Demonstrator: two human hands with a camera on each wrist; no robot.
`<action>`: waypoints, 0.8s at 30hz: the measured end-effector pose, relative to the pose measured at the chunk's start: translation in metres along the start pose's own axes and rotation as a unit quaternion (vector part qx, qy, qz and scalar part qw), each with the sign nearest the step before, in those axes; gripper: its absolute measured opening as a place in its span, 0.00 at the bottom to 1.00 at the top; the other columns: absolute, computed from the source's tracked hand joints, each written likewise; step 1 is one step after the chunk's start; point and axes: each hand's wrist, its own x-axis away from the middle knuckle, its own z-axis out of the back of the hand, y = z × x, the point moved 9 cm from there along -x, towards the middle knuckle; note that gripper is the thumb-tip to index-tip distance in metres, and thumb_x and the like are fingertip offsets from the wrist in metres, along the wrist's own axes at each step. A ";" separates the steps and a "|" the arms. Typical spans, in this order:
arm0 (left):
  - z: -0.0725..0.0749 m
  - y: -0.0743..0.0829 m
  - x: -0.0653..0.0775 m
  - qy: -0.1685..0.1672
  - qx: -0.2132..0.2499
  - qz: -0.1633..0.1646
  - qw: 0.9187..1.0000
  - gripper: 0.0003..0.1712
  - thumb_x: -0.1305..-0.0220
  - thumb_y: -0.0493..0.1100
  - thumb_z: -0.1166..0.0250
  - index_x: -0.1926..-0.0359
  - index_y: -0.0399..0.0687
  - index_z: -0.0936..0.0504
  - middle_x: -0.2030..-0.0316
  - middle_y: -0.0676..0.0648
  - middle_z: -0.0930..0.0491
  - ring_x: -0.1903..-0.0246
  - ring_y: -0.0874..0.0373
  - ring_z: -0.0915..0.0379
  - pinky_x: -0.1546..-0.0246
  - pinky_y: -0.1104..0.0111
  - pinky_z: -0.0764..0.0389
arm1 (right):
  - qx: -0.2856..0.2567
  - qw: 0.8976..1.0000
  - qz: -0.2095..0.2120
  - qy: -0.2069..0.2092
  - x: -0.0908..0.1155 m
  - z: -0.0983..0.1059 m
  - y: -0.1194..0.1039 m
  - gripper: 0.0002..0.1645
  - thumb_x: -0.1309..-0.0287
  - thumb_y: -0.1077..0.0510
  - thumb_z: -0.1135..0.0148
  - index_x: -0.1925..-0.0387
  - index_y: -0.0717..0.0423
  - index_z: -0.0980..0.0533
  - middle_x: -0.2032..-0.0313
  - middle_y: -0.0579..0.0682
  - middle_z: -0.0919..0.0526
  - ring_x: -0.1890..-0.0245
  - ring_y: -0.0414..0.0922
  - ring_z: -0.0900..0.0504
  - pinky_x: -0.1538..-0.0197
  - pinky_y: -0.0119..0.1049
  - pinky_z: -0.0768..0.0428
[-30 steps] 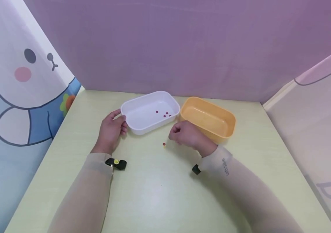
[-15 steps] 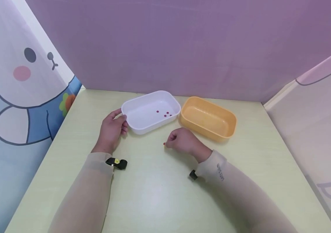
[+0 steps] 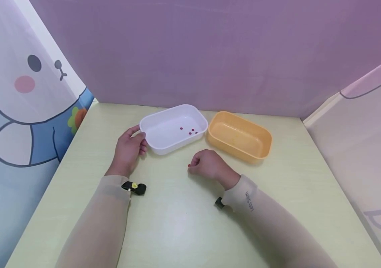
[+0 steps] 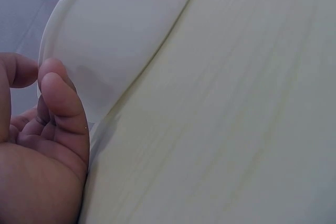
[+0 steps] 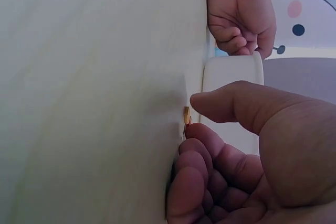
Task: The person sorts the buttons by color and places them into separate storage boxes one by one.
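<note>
A white plastic tray point(image 3: 163, 148) stands at the back, several small red round pieces point(image 3: 190, 133) lying inside it. My left hand point(image 3: 127, 150) holds its left end, thumb and fingers at the rim and wall. Toward the front, a tiny red-and-yellow piece point(image 5: 187, 114) is on the table; its exact kind is too small to tell. My right hand point(image 3: 210, 163) reaches down to it. In the right wrist view the index fingertip is against or very near the piece, the thumb tip stands a little apart, and the other fingers are curled against the table.
An orange plastic tray point(image 3: 261, 154) stands to the right of the white one, close beside it. The pale table point(image 3: 173, 223) ends at a purple backdrop point(image 3: 190, 56). Printed cloth panels point(image 3: 13, 108) flank the left and right sides.
My right hand has come down and left from the front of the orange tray to the small red-and-yellow piece. The left hand and both trays stay put.
</note>
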 end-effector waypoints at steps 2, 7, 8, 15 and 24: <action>0.000 0.000 0.000 0.000 0.000 0.000 1.000 0.29 0.15 0.46 0.36 0.19 0.53 0.25 0.64 0.48 0.18 0.71 0.60 0.21 0.71 0.72 0.16 | 0.003 1.000 0.004 0.005 -0.001 0.000 0.000 0.08 0.35 0.51 0.20 0.68 0.43 0.13 0.65 0.38 0.10 0.59 0.43 0.19 0.53 0.37 0.19; 0.001 0.001 0.000 0.000 -0.009 0.001 1.000 0.29 0.14 0.47 0.37 0.18 0.54 0.27 0.63 0.49 0.18 0.70 0.60 0.21 0.70 0.72 0.15 | 0.000 1.000 0.008 0.010 -0.003 -0.002 0.001 0.07 0.34 0.52 0.20 0.68 0.43 0.13 0.64 0.38 0.09 0.59 0.43 0.18 0.53 0.38 0.19; 0.002 0.001 0.000 0.000 -0.012 0.002 1.000 0.29 0.13 0.47 0.38 0.18 0.55 0.27 0.63 0.49 0.18 0.70 0.61 0.21 0.70 0.72 0.15 | 0.000 1.000 0.009 0.010 -0.003 -0.002 0.001 0.07 0.34 0.51 0.20 0.68 0.43 0.12 0.64 0.38 0.09 0.59 0.43 0.18 0.53 0.37 0.19; 0.002 0.001 0.001 0.000 -0.015 0.004 1.000 0.29 0.13 0.47 0.39 0.17 0.55 0.28 0.63 0.50 0.18 0.70 0.61 0.21 0.70 0.73 0.16 | -0.007 1.000 0.009 0.013 -0.003 -0.004 0.002 0.07 0.34 0.51 0.20 0.68 0.43 0.12 0.64 0.38 0.09 0.60 0.43 0.18 0.53 0.38 0.19; 0.001 0.002 0.003 -0.007 -0.008 0.006 1.000 0.30 0.13 0.47 0.38 0.17 0.54 0.28 0.63 0.49 0.18 0.70 0.61 0.21 0.70 0.73 0.16 | -0.020 1.000 -0.002 0.019 0.000 -0.004 0.004 0.07 0.34 0.53 0.20 0.68 0.43 0.12 0.62 0.39 0.09 0.58 0.44 0.18 0.52 0.39 0.20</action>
